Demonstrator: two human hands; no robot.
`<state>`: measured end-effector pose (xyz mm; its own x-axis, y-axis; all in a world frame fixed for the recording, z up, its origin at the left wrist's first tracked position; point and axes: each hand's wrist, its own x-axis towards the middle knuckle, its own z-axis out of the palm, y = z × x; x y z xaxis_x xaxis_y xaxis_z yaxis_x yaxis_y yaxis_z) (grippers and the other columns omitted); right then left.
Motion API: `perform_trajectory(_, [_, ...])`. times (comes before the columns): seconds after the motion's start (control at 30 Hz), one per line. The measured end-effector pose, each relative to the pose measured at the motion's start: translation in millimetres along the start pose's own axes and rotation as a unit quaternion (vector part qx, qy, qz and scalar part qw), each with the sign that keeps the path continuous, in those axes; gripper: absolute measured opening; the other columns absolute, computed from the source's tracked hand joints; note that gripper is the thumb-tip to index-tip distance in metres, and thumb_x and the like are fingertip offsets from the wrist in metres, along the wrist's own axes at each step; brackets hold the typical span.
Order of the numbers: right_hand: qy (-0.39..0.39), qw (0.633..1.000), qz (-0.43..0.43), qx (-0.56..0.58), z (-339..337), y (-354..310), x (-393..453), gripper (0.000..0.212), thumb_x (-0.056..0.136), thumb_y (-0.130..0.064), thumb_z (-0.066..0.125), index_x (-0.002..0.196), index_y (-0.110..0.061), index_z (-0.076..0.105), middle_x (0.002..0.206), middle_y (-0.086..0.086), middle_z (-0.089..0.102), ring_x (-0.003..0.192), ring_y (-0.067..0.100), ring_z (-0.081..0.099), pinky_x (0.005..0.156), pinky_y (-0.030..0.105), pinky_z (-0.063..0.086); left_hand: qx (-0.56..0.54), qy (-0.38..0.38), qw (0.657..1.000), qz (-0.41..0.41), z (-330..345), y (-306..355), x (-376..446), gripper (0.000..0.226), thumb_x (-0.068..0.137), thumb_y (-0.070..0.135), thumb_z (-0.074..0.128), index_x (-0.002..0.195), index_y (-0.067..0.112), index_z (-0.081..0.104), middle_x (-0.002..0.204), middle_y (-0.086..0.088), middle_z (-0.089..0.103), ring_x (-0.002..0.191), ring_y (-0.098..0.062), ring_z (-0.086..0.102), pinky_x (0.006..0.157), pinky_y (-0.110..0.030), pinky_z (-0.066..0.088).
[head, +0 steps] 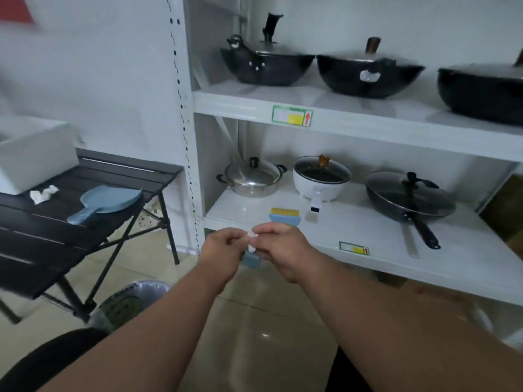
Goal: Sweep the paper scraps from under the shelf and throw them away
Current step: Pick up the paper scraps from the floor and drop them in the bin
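Paper scrap (252, 236) was pinched between both hands, left hand (219, 250) and right hand (280, 250) closed on it, right in front of the shelf (368, 244); dustpan (109, 202) sat on the black table (42, 236).

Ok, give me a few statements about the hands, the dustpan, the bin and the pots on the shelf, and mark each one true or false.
1. Both hands, left hand and right hand, pinch a small white paper scrap between them. True.
2. The blue dustpan lies on the floor beside the bin. False: it lies on the black folding table.
3. The lined trash bin stands on the floor by the table, below the left forearm. True.
4. The steel pot on the lower shelf has no lid. False: its lid is on.
5. A crumpled white paper lies on the table near the dustpan. True.
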<state>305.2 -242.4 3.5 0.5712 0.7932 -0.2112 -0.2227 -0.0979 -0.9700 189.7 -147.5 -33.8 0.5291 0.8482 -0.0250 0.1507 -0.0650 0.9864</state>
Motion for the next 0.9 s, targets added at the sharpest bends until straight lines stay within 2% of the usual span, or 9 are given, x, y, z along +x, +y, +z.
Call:
perform_trajectory(0.1, [-0.023,0.999,-0.034,-0.026,22.5,-20.0,0.6,0.027,0.072,-0.005,0.085,0.096,-0.008,0.074,0.096,0.019,0.075,0.091,0.029,0.074,0.088,0.04,0.06,-0.025,0.01,1.0,0.012,-25.6,17.6,1.4,0.011,0.099,0.012,0.07,0.091,0.008,0.075,0.063,0.001,0.065,0.058,-0.011,0.057,0.057,-0.021,0.05])
perform_trajectory(0.23, [-0.033,0.996,-0.055,-0.062,52.8,-38.8,3.9,0.019,0.074,-0.004,0.083,0.089,-0.013,0.075,0.089,0.013,0.076,0.081,0.023,0.076,0.081,0.036,0.062,-0.05,0.018,0.998,0.025,-57.8,33.3,2.1,0.012,0.099,0.019,0.071,0.089,0.015,0.078,0.073,-0.009,0.07,0.071,-0.022,0.063,0.076,-0.042,0.059])
perform_trajectory(0.27, [-0.036,0.996,-0.058,-0.063,61.3,-41.9,4.4,0.018,0.074,-0.004,0.082,0.089,-0.013,0.076,0.088,0.013,0.076,0.08,0.023,0.075,0.081,0.037,0.062,-0.06,0.025,0.998,0.024,-66.4,37.0,2.0,0.012,0.1,0.017,0.071,0.09,0.013,0.078,0.073,-0.009,0.071,0.071,-0.02,0.065,0.076,-0.041,0.06])
perform_trajectory(0.33, [-0.043,0.995,-0.063,-0.058,79.7,-48.5,3.5,0.018,0.075,0.0,0.08,0.091,-0.007,0.074,0.089,0.018,0.074,0.077,0.023,0.074,0.08,0.037,0.062,-0.078,0.036,0.996,0.026,-84.5,45.9,-0.5,0.013,0.101,0.01,0.068,0.094,0.004,0.076,0.068,-0.006,0.071,0.065,-0.017,0.067,0.066,-0.027,0.059])
perform_trajectory(0.4, [-0.058,0.995,-0.065,-0.053,98.0,-54.8,3.0,0.02,0.076,0.003,0.079,0.094,-0.002,0.072,0.087,0.018,0.072,0.072,0.022,0.073,0.071,0.029,0.062,-0.079,0.04,0.995,0.034,-103.5,56.6,-7.2,0.014,0.102,0.007,0.067,0.093,0.0,0.076,0.067,-0.006,0.071,0.063,-0.015,0.067,0.065,-0.023,0.058])
perform_trajectory(0.5, [-0.087,0.993,-0.066,-0.042,126.3,-61.7,1.3,0.021,0.076,0.004,0.079,0.095,0.0,0.071,0.087,0.016,0.072,0.071,0.022,0.073,0.068,0.026,0.06,-0.061,0.057,0.996,0.035,-136.6,63.9,-13.1,0.012,0.1,0.009,0.07,0.094,0.004,0.079,0.079,-0.015,0.075,0.074,-0.021,0.07,0.079,-0.04,0.064])
perform_trajectory(0.6, [-0.106,0.991,-0.071,-0.05,154.4,-64.5,0.9,0.018,0.077,0.001,0.08,0.091,-0.005,0.071,0.08,0.012,0.07,0.065,0.022,0.066,0.071,0.029,0.061,-0.084,0.082,0.993,0.03,-166.9,70.2,-20.8,0.01,0.096,0.006,0.075,0.105,0.002,0.077,0.095,-0.02,0.078,0.084,-0.027,0.075,0.092,-0.043,0.065])
perform_trajectory(0.77, [-0.141,0.985,-0.077,-0.063,193.8,-60.7,5.8,0.017,0.075,-0.003,0.082,0.089,-0.01,0.073,0.076,0.016,0.071,0.061,0.021,0.061,0.074,0.039,0.061,-0.079,0.114,0.99,0.026,-203.0,78.6,-37.2,0.016,0.091,0.006,0.081,0.106,0.002,0.077,0.089,-0.013,0.078,0.076,-0.017,0.076,0.079,-0.03,0.064])
perform_trajectory(0.9, [-0.179,0.978,-0.074,-0.077,217.6,-49.4,6.3,0.016,0.078,-0.004,0.079,0.092,-0.009,0.073,0.076,0.014,0.071,0.062,0.021,0.06,0.071,0.035,0.06,-0.032,0.167,0.985,0.013,-223.3,68.5,-43.1,0.021,0.087,0.013,0.086,0.105,0.008,0.077,0.094,-0.013,0.078,0.084,-0.022,0.079,0.081,-0.034,0.066])
